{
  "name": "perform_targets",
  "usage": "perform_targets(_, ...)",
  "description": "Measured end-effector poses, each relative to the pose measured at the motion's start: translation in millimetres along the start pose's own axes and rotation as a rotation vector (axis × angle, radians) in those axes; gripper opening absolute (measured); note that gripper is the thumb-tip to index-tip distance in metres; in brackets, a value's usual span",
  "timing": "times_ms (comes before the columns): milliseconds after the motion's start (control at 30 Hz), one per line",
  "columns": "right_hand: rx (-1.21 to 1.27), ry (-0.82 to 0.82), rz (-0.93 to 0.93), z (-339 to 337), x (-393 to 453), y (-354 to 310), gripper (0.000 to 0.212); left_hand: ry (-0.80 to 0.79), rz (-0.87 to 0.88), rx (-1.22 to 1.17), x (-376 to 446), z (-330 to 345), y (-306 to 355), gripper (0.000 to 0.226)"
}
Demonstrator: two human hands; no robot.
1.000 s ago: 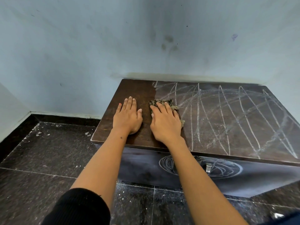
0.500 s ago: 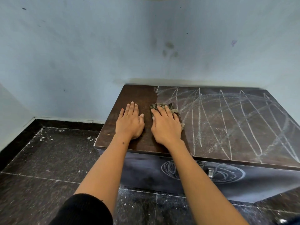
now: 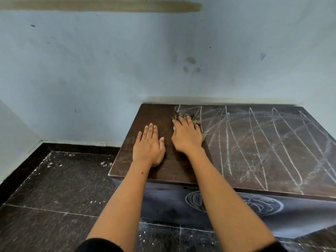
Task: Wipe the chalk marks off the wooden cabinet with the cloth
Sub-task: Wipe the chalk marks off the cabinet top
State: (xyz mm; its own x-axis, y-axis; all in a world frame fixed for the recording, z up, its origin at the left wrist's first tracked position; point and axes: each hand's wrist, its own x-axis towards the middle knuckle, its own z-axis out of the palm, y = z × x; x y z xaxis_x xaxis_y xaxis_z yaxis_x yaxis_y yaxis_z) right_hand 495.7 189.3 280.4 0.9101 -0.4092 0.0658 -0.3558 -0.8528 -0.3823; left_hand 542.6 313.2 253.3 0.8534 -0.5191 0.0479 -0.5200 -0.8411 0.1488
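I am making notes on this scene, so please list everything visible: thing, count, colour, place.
cabinet: one, dark brown wood, against the wall, right of centre.
chalk marks: many white lines, on the cabinet top's right part; more scribbles on its front.
cloth: one, greyish-brown, on the cabinet top at the edge of the chalk, under the right hand.
wall: pale blue, stained, behind the cabinet.
floor: dark speckled tiles with white crumbs, lower left.
left hand: flat on the clean wood, straight fingers.
right hand: presses the cloth.
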Motion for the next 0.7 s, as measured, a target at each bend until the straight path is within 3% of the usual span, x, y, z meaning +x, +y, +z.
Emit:
perform_targets(100,-0.016,0.022,0.02,5,0,-1,0.047,0.0,0.004,0.006,0,0,-1,0.057)
perform_targets(233,-0.016,0.238,0.04,30,-61,-4,0.047,0.003,0.0,0.003,1,3,-1,0.057)
perform_targets(533,0.024,0.022,0.024,2,10,-6,0.046,0.006,-0.003,-0.002,0,-1,1,0.056)
perform_targets(700,0.013,0.165,0.006,21,-32,2,0.046,0.007,0.001,0.0,2,3,-2,0.057)
